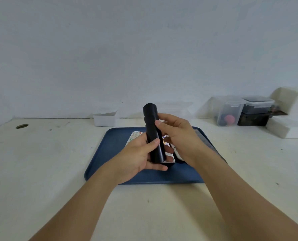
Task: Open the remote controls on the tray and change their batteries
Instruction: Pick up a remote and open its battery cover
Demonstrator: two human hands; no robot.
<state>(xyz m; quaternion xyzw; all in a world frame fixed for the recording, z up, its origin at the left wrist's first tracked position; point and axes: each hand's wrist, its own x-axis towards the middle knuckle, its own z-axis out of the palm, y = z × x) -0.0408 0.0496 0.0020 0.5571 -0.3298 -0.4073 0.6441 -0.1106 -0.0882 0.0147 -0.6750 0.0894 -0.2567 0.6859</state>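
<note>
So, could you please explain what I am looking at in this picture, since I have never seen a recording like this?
There is no machine here: a person wears a camera on the head, looking forward and down, so the two bare arms are their own. Both hands hold a black remote control above a blue tray: the left hand grips its lower end, the right hand its upper part. On the tray lie more remotes, a white one at the left, others mostly hidden. The tray sits on a pale table. Behind it stands a small white box; clear storage boxes stand far right.
</note>
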